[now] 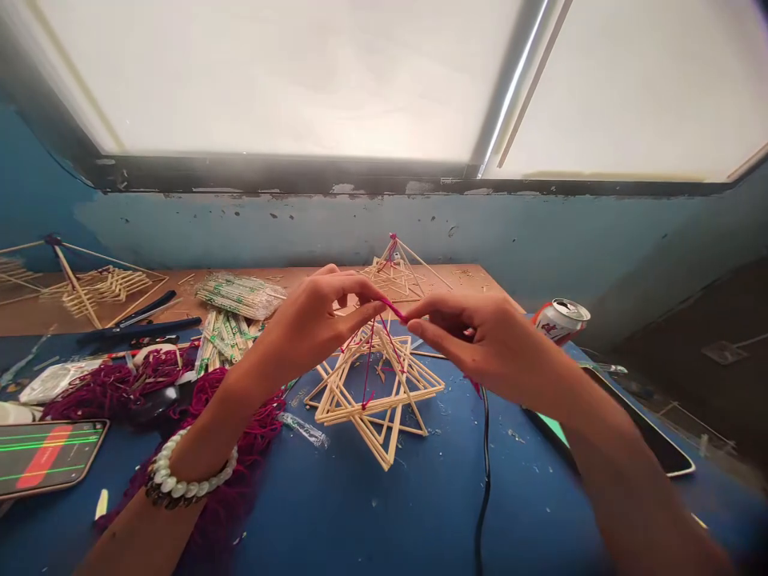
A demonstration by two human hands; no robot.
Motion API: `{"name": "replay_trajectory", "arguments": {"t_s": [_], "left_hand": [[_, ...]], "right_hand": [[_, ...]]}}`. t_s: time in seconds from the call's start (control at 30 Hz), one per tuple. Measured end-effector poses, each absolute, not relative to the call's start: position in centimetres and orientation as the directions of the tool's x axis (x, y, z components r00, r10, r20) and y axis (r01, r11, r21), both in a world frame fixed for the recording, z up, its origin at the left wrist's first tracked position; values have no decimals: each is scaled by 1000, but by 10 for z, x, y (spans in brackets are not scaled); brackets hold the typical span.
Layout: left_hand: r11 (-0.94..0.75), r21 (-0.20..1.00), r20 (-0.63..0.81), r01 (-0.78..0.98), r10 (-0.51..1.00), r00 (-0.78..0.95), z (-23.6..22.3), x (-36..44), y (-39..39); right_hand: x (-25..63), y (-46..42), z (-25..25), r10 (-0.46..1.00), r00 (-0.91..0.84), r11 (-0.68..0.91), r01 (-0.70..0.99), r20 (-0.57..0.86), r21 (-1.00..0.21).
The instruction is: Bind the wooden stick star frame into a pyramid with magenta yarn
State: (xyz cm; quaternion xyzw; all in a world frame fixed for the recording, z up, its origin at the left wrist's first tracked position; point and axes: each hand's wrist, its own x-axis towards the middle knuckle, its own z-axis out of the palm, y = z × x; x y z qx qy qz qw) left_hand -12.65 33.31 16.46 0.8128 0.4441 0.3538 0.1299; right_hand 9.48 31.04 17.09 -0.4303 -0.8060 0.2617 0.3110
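Note:
Between my two hands a short length of magenta yarn [394,310] is pulled taut. My left hand [321,316], with a beaded bracelet on the wrist, pinches one end of it between thumb and finger. The other end sits in the pinch of my right hand [465,332]. Below them, on the blue table, rests a star-shaped frame of stacked wooden sticks [384,412]. Magenta strands rise from its sides toward the yarn at my fingers. My hands partly hide the top of the frame and the strands.
A tangle of magenta yarn [258,448] lies left, near a phone [51,456] and scissors [144,320]. Wrapped sticks [240,294] and stick pyramids [84,288] stand behind. To the right are a can [562,320], a tablet [651,432] and a black cable [485,480].

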Motion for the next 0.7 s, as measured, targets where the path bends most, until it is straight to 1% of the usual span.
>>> {"name": "replay_trajectory", "arguments": {"t_s": [0.13,0.23,0.33,0.47,0.57,0.7], "left_hand": [[-567,528,452,632,818,356,166,-130,332],[-569,534,444,625,818,366,168,-133,332],[-589,519,459,620,804,378,170,-136,333],[-629,501,467,595,775,425,170,-137,335],[-615,515,446,597,787,426,167,-136,336],[-600,544,428,586,800,421,162,-134,336]], "right_hand": [[76,302,145,897,-410,334,376,168,-865],[64,297,128,911,-391,256,286,131,-924],[62,292,118,928,-340,224,193,149,-955],[69,287,121,930,-302,240,75,208,-968],[74,287,135,919,-264,300,-17,294,-954],[73,293,155,891,-241,382,-62,386,-922]]}}
